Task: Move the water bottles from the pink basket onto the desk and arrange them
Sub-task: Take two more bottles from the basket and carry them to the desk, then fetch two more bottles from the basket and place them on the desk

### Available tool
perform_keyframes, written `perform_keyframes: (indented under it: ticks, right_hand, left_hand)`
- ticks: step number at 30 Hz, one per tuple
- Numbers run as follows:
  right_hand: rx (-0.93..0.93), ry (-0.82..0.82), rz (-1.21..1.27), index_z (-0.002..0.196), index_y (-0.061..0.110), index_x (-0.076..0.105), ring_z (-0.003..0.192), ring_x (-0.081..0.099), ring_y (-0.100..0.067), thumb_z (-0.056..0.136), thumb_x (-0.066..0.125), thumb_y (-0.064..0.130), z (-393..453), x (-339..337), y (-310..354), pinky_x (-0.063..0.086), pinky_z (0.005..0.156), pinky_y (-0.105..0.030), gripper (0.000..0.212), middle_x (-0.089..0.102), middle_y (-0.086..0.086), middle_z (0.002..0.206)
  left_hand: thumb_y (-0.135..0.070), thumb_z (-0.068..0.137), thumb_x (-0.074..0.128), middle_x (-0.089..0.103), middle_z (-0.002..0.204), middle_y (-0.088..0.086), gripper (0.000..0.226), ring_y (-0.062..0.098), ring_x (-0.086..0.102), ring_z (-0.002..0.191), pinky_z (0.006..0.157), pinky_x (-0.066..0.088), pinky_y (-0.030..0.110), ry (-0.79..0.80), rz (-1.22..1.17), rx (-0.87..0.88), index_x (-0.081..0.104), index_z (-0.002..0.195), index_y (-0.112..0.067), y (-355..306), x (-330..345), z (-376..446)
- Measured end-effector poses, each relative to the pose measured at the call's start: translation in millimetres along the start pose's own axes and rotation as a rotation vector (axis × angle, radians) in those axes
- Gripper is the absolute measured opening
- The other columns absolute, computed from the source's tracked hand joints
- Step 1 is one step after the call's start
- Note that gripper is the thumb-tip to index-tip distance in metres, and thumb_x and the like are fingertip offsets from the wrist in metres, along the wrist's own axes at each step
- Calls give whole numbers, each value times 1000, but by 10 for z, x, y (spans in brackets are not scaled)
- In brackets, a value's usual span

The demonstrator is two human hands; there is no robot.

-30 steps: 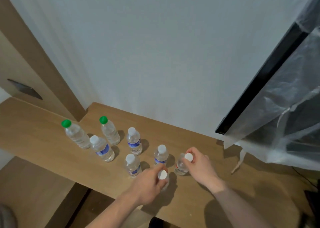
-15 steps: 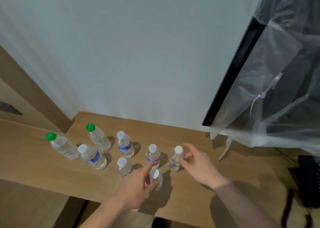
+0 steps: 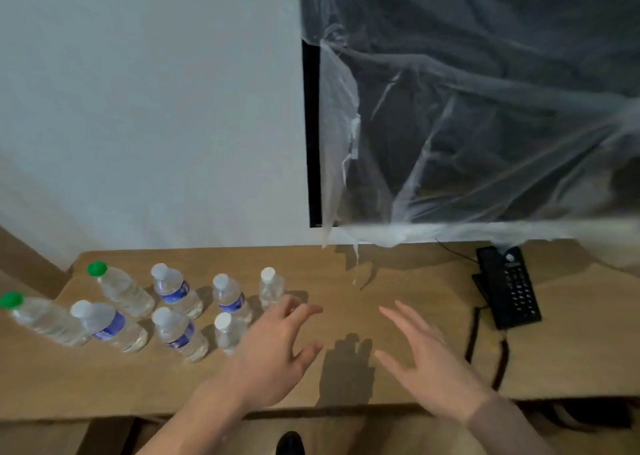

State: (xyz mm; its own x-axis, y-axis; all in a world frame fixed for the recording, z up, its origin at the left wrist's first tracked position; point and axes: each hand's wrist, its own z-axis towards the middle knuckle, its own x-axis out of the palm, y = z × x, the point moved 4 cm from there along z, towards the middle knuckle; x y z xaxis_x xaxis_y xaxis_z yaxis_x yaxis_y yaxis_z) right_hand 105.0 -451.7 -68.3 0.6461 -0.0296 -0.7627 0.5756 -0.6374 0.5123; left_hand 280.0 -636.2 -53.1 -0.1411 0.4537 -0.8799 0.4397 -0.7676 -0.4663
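Eight water bottles [image 3: 180,292] stand upright on the wooden bench [image 3: 398,281] in two rows of four at its left side, so the step in hand looks like the arranging rather than the carrying; the pink basket is not in view, and whether more bottles wait in it cannot be told. Both hands hover over the bench holding nothing: the left hand [image 3: 277,347] has its grip open with fingers loosely spread just right of the nearest white-capped bottle [image 3: 227,333], and the right hand [image 3: 426,354] is likewise open, fingers straight, well apart from any bottle. The next move, as a judgement, is either a reach back to the basket or a small nudge to square up the rows, which calls for a light touch low on a bottle so the tall, narrow shapes do not tip into their neighbours. The bottles are small, clear and filled; two at the far left carry green caps [image 3: 97,268], the rest white caps, and several wear a blue label [image 3: 178,290]. A black telephone [image 3: 507,286] lies at the right
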Motion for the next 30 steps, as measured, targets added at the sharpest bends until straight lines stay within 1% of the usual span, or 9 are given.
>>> perform_keyframes:
  ticks: [3, 5, 7, 9, 12, 16, 20, 25, 30]
  right_hand:
    - [72, -51, -55, 166, 52, 6, 164, -4, -13, 103, 46, 69, -575, -176, -528, 11, 134, -45, 77, -11, 26, 173]
    - [125, -73, -64, 167, 50, 3, 163, -13, -14, 103, 43, 71, -969, -255, -885, 5, 133, -45, 79, -17, 24, 172]
    - [182, -95, -64, 167, 49, 1, 162, -20, -17, 103, 40, 72, -1345, -311, -1233, 0, 133, -47, 79, -20, 22, 172]
    - [236, -125, -62, 167, 49, 0, 162, -23, -20, 102, 37, 74, -1708, -343, -1573, -4, 133, -48, 79, -22, 19, 173]
    - [325, -161, -48, 167, 49, -5, 160, -27, -20, 101, 33, 77, -2219, -366, -2034, -8, 131, -49, 81, -28, 19, 171]
    - [448, -211, -39, 167, 46, -8, 159, -30, -20, 100, 28, 80, -2825, -430, -2506, -6, 133, -51, 84, -33, 17, 169]
    - [565, -279, 46, 168, 44, -6, 158, -31, -20, 101, 30, 77, -3349, -488, -2895, -8, 132, -50, 83, -33, 17, 169]
    - [703, -367, 131, 168, 45, -6, 160, -27, -22, 100, 28, 78, -3868, -591, -3363, -7, 131, -50, 83, -30, 16, 171]
    - [829, -377, 195, 167, 43, -10, 159, -30, -23, 95, 24, 81, -4153, -751, -3918, -11, 128, -48, 89, -33, 14, 171]
  left_hand:
    - [-62, 100, 51, 26, 160, -17, 58, 10, 35, 145, 121, 36, 33, 52, 90, 106, 31, 153, -49, -544, 316, 94]
    - [-64, 100, 46, 11, 169, -15, 62, 17, 22, 155, 126, 25, 39, 95, 142, 149, 25, 157, -49, -924, 545, 126]
    - [-67, 101, 39, -4, 174, -12, 66, 22, 9, 160, 128, 14, 41, 125, 198, 197, 19, 161, -47, -1325, 772, 133]
    - [-68, 102, 34, -16, 173, -9, 68, 23, -5, 161, 126, 1, 41, 152, 257, 248, 12, 163, -45, -1721, 1009, 110]
    - [-66, 104, 33, -25, 171, -5, 71, 22, -19, 159, 124, -10, 41, 173, 308, 334, 6, 165, -41, -2302, 1335, 72]
    - [-65, 105, 29, -25, 172, -2, 74, 23, -24, 158, 129, -9, 44, 220, 357, 458, 1, 166, -36, -3024, 1706, 29]
    - [-66, 104, 31, -27, 170, -2, 75, 23, -25, 157, 126, -13, 42, 234, 400, 600, 3, 167, -35, -3704, 2023, 45]
    - [-63, 105, 32, -38, 165, 0, 76, 25, -30, 155, 128, -11, 47, 367, 437, 740, -1, 166, -32, -4499, 2377, 236]
    - [-59, 107, 32, -37, 166, 2, 76, 25, -29, 155, 128, -11, 47, 450, 436, 857, -7, 166, -30, -5258, 2742, 535]
